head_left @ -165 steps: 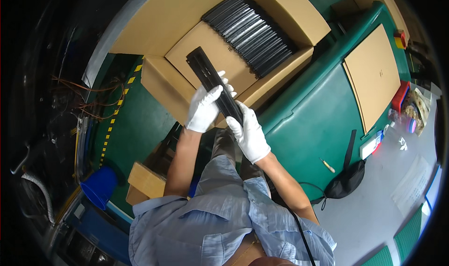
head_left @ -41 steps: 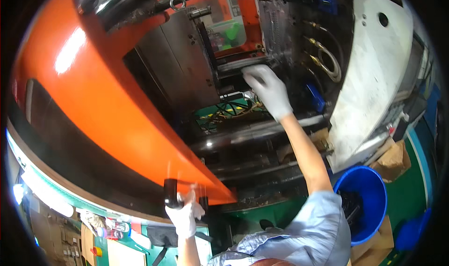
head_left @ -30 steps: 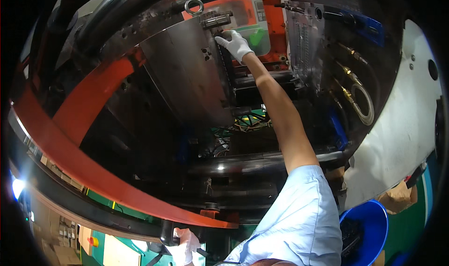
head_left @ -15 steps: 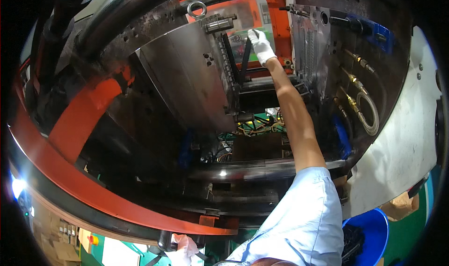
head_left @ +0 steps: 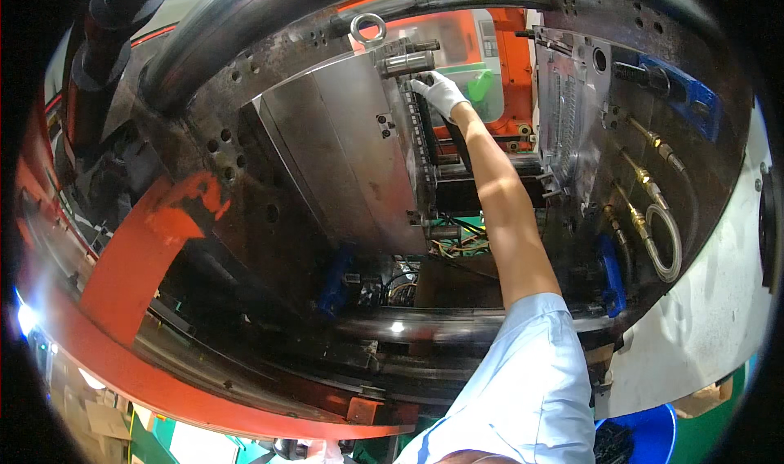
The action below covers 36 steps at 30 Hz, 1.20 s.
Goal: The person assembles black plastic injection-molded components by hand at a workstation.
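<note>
Strip (head_left: 454,142) apparently grasped by the right hand (head_left: 441,93) could, if tilted, scrape the left metal block (head_left: 347,158); grip of left hand (head_left: 325,452) unclear.

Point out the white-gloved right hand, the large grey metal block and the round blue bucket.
Right hand (head_left: 442,95): head view, glove's back.
Metal block (head_left: 339,158): head view, broad face.
Bucket (head_left: 660,431): head view, wall.

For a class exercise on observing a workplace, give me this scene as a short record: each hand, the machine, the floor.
Right hand: white-gloved, near the inner face of the left metal block; grip unclear
Below it: black strip
Left hand: beside a black handle, cut off by the lower edge
Machine: right metal block stands apart from the left
Floor: blue bucket with black pieces inside
</note>
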Tool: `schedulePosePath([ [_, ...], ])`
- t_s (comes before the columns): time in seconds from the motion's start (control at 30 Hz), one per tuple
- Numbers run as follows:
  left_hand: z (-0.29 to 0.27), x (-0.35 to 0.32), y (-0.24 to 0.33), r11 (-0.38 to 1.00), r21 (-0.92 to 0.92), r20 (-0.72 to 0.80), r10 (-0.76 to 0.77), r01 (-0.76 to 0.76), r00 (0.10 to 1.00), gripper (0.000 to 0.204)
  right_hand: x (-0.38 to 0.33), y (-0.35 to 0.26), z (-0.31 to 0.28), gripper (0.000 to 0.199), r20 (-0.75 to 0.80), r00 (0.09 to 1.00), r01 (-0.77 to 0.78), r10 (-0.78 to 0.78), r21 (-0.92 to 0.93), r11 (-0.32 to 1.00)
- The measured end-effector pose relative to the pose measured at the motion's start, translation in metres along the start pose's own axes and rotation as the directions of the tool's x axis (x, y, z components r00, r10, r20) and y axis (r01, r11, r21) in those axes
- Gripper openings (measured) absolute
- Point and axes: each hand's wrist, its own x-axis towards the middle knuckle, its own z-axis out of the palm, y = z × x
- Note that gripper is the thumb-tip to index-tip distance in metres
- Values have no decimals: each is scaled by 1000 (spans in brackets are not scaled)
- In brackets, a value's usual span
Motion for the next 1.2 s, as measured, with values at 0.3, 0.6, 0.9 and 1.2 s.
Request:
schedulePosePath([
  [0.3, -8, -1, -7, 999, -18, 66, 42, -41, 997, 35, -45, -3, -68, 51, -212, 977, 72, -33, 180, 981],
  [0.6, 3, -26, -20, 978, -205, 329, 100, -33, 939, 59, -318, -214, -203, 52, -407, 913, 68, -20, 104, 992],
  [0.9, 116, -74, -23, 939, -71, 941, -49, 337, 334, 30, -604, -370, -320, 43, -609, 756, -195, 239, 140, 971],
  [1.2, 234, -133, -7, 984, 162, 985, -166, 76, 45, 30, -700, -395, -357, 71, -749, 629, -204, 206, 97, 974],
])
